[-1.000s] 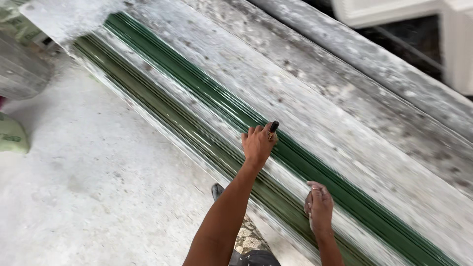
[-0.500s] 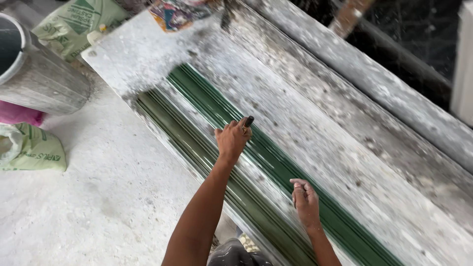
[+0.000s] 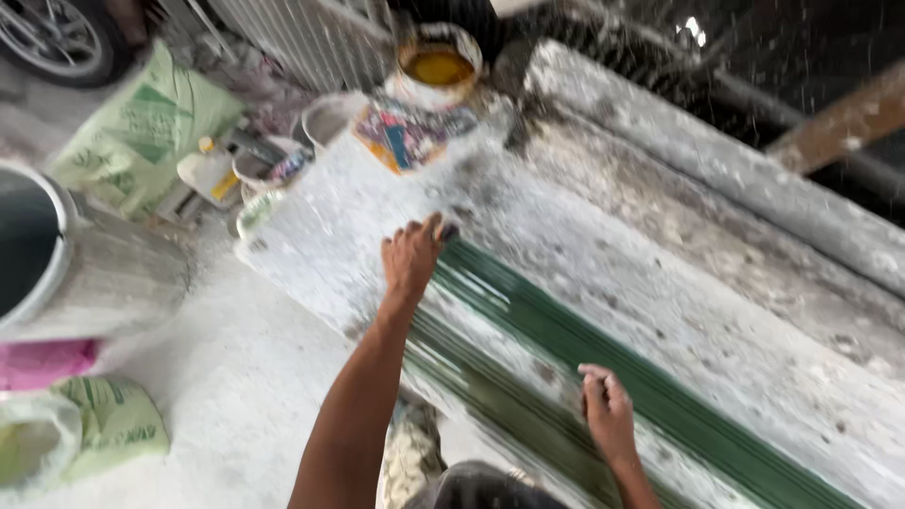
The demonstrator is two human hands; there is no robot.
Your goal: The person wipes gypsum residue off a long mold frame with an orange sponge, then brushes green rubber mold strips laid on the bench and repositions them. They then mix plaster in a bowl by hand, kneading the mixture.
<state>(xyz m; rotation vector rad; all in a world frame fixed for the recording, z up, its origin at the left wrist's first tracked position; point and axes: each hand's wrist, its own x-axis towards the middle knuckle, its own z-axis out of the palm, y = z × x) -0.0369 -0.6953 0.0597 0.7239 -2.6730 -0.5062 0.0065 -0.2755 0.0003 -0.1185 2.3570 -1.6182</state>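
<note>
Head view, one frame, blurred by motion.

Left hand: grip narrow, pinched on a small dark tool, only its tip showing past the fingers; kind not clear, possibly a brush. Tool tip touches the far end of the green band, where the paint stops and bare white slab begins.

Right hand: fingers loosely bent, resting on the pale strip just beside the band, nearer the body than the left grip. Holds nothing that shows.

Green band: long ribbed stripe running from the left grip back past the right hand and out at the lower right. A second, duller green stripe lies alongside, on the body side.

Beyond the left grip: tin of yellow liquid, a patterned sheet, white tubs. Left of the grip: green sack, grey drum, a second sack by something pink.

Risks, as judged:
- Right palm sits close to the band; a slip sideways would smear it if wet.
- Left forearm crosses over both stripes; dropping the arm would mark them.
- A stroke carried past the band's end would stain bare slab.
- A long reach toward the tin could tip it.
</note>
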